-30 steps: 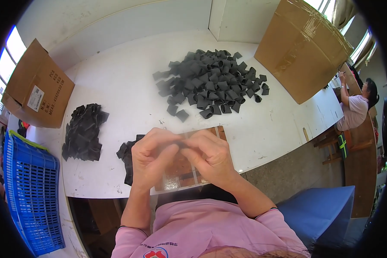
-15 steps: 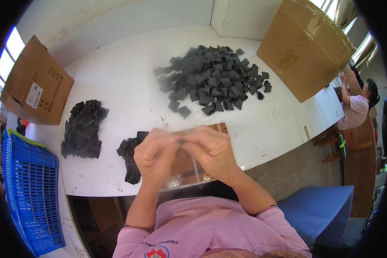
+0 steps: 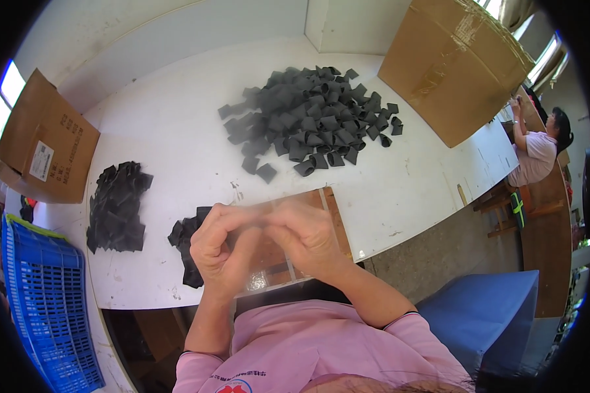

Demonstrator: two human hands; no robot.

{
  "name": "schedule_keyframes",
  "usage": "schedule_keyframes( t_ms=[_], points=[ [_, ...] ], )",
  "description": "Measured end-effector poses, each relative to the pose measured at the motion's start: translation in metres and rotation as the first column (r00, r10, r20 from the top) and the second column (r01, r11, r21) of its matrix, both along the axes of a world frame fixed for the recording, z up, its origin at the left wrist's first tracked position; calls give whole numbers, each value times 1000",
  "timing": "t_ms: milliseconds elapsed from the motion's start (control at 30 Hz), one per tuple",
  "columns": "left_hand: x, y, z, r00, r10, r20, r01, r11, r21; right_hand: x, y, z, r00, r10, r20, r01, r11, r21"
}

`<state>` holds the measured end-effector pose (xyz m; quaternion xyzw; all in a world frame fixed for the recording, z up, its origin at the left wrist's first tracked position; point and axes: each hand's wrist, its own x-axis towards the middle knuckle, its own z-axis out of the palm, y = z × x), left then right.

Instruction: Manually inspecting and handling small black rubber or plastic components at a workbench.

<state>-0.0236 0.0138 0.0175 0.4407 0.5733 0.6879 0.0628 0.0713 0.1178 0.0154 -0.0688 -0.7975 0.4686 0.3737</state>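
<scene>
My left hand (image 3: 219, 245) and my right hand (image 3: 307, 241) meet over a brown board (image 3: 337, 216) with pale strips at the table's near edge. Both are closed, thumbs and forefingers bent together at the tips. Blur and the fingers hide whatever is between them. Beside my left hand lies a small heap of black fabric pieces (image 3: 185, 252), partly covered by that hand. Farther left is a flattened stack of similar black pieces (image 3: 118, 209). Beyond the hands spreads a large pile of short dark grey fabric tubes (image 3: 308, 124).
Cardboard boxes stand at the left (image 3: 46, 144) and the far right (image 3: 449, 72) of the white table (image 3: 406, 196). A blue plastic basket (image 3: 49, 301) is at lower left. A blue panel (image 3: 478, 314) stands at lower right. Another person (image 3: 537, 154) sits at the right.
The view has shifted slightly, so the table's things sit a little differently in it. My hands stay together over the board; the dark bit between the fingertips no longer shows clearly.
</scene>
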Motion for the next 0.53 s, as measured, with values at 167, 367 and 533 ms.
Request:
schedule_keyframes(
  t_ms=[167, 367, 533],
  points=[
    [0, 7, -2, 990, 68, -124, -66, 998, 22, 0, 1, 1, 995, -84, -56, 93, 981, 170],
    [2, 11, -19, 986, 137, -91, -128, 987, 94, -5, -5, 0, 986, -133, -100, 150, 971, 187],
    [20, 6, -21, 970, 237, 51, -242, 960, 143, 2, 0, 12, 992, -70, -105, 76, 995, 57]
  ],
)
